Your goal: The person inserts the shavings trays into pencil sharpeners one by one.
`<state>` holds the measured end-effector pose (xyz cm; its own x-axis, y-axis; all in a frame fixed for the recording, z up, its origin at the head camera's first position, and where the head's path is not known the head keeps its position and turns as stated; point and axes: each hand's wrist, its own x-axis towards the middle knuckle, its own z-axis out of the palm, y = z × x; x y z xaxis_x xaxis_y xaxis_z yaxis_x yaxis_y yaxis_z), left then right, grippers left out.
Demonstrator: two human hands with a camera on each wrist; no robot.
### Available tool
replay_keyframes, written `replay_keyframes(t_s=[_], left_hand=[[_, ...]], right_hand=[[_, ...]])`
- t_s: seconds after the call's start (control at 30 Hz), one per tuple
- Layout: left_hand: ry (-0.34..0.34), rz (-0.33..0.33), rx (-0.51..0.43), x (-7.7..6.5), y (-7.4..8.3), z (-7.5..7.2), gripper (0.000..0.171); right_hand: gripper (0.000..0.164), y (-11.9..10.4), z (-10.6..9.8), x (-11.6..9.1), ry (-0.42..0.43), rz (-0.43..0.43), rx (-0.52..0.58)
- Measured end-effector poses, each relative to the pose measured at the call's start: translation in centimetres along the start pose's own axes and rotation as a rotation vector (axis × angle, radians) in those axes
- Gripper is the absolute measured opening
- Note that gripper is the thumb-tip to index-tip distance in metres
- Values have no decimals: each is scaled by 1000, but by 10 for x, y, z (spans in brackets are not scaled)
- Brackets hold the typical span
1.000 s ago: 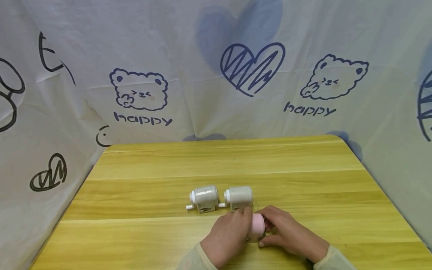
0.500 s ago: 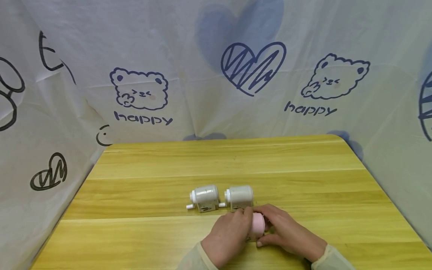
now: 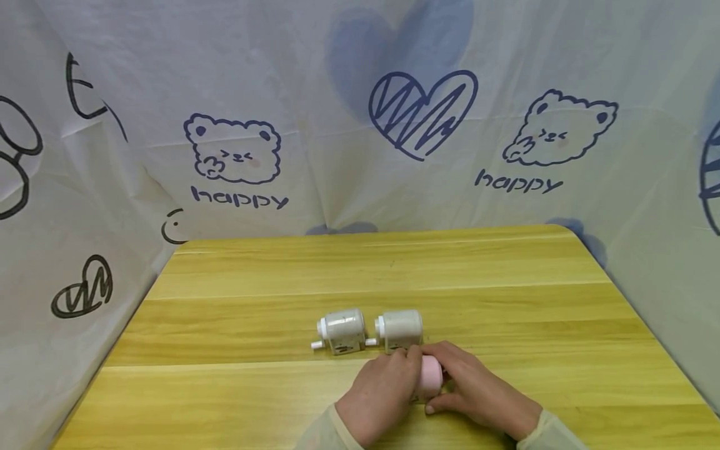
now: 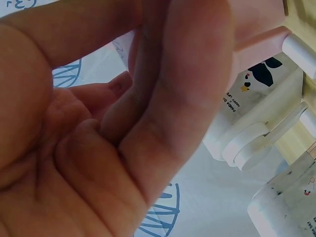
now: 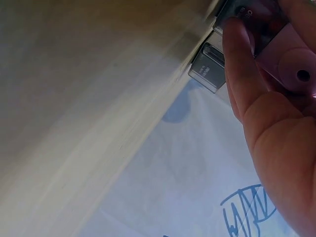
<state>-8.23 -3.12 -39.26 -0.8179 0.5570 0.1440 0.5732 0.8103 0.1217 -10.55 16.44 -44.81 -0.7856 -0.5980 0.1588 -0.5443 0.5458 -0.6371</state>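
Observation:
A pink pencil sharpener (image 3: 430, 376) stands near the table's front, between both hands. My left hand (image 3: 382, 390) grips it from the left, its fingers covering much of that side. Around its right end, the fingers and thumb of my right hand (image 3: 478, 390) are curled. In the right wrist view, the right fingers lie against a clear drawer (image 5: 249, 12) beside the pink end face (image 5: 301, 71), which has a dark round hole. Behind my hands sit two grey sharpeners, a left one (image 3: 345, 331) and a right one (image 3: 402, 329), with white cranks.
The wood-grain table (image 3: 225, 400) extends around the sharpeners. White cloth (image 3: 326, 144) with blue drawings hangs along its back and sides. The right grey sharpener stands just behind the pink one.
My right hand has shifted slightly left, its thumb moving further along the pink sharpener's near side. My left hand and the grey sharpeners stay nearly in place.

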Motion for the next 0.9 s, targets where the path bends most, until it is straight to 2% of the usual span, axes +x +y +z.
replay_keyframes(t_s=[0.27, 0.4, 0.63, 0.8, 0.9], left_hand=[[2, -4, 0, -1, 0, 1, 31], [22, -8, -9, -2, -1, 3, 30], [58, -50, -108, -3, -4, 7, 33], [9, -70, -58, -2, -6, 5, 39], [-62, -76, -59, 0, -6, 4, 43]], right_hand=[[65, -1, 2, 0, 15, -2, -2], [59, 0, 1, -1, 3, 0, 38], [52, 10, -18, -5, -87, 106, 126], [58, 25, -41, -8, -55, 171, 81], [61, 34, -51, -5, -25, 228, 67]])
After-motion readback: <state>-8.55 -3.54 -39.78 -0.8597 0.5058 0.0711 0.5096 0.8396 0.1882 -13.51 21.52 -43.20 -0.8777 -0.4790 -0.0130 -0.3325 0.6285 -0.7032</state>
